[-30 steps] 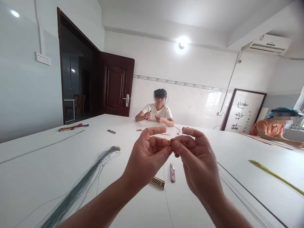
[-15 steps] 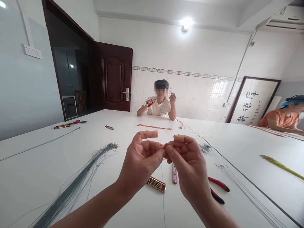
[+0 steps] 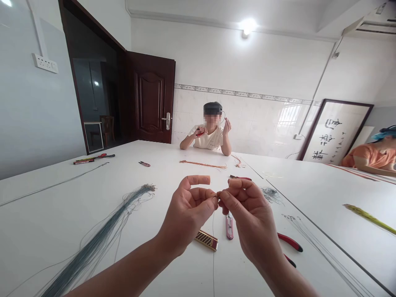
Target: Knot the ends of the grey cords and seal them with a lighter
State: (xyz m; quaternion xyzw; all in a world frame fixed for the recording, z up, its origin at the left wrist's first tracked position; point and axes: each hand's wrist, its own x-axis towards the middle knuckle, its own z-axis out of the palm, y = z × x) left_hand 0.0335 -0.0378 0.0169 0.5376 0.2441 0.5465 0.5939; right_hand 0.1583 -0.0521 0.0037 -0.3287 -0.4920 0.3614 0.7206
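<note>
Both hands meet over the white table, fingertips almost touching. My left hand [image 3: 188, 212] pinches a tiny dark piece between thumb and forefinger, and my right hand [image 3: 252, 214] pinches close beside it. Most of that piece is covered by the fingers; it looks like the end of a thin grey cord [image 3: 213, 268], which runs down the table below. Tan tape wraps a fingertip on each hand. Beneath the hands lie a gold patterned lighter [image 3: 208, 240] and pink thread snips [image 3: 229, 228]. Pliers with red and black handles [image 3: 291, 242] are partly hidden behind my right wrist.
A bundle of grey-green cords [image 3: 107, 231] lies at left, loose cords [image 3: 321, 251] and a tangle [image 3: 270, 194] at right. Farther off are small snips [image 3: 144, 163], orange cords [image 3: 204, 164] and a yellow-green bundle [image 3: 368, 218]. A person [image 3: 210, 136] sits opposite, another [image 3: 371, 152] far right.
The view has shifted slightly, and my hands sit a little lower and farther right. A small gap with the dark piece now shows between the fingertips. Red-handled pliers beyond my hands have come into view.
</note>
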